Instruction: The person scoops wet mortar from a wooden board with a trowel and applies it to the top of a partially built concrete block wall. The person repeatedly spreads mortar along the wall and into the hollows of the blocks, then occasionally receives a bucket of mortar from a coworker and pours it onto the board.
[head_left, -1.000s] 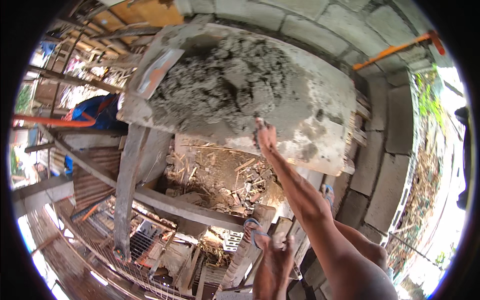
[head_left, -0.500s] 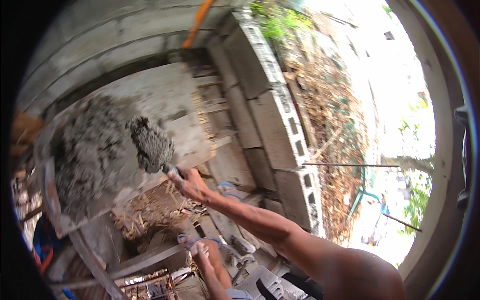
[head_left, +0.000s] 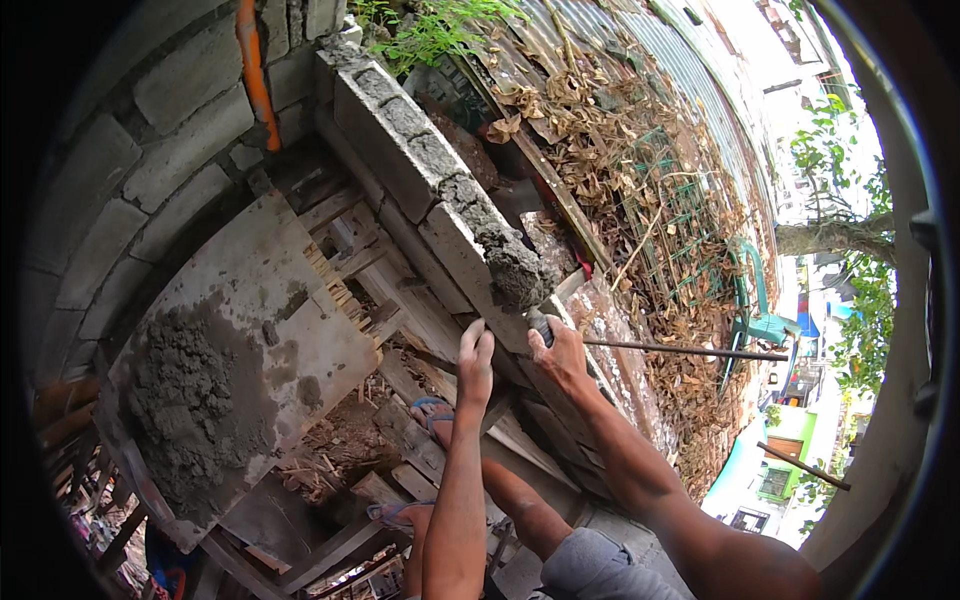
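My right hand [head_left: 558, 350] grips the handle of a trowel [head_left: 538, 325]; a lump of wet mortar [head_left: 515, 270] covers its blade, resting at the top of the concrete block wall [head_left: 370, 150], which has mortar along its top. Just left of it, my left hand [head_left: 476, 360] is curled against or very near the wall's face, and what its fingertips hold, if anything, is hidden. A heap of grey mortar [head_left: 190, 400] lies on a flat board [head_left: 280, 250] at the lower left.
My sandalled feet [head_left: 430, 415] stand among planks and rubble [head_left: 335, 445]. Another block wall [head_left: 190, 110] with an orange pipe [head_left: 255, 80] runs along the upper left. A metal bar [head_left: 680, 350] juts right over a roof [head_left: 600, 150] strewn with dry leaves, a green chair [head_left: 760, 325] and foliage.
The view has swung right. The trowel, loaded with mortar, has moved from over the board to the wall top. My left hand has risen from low down to beside my right hand.
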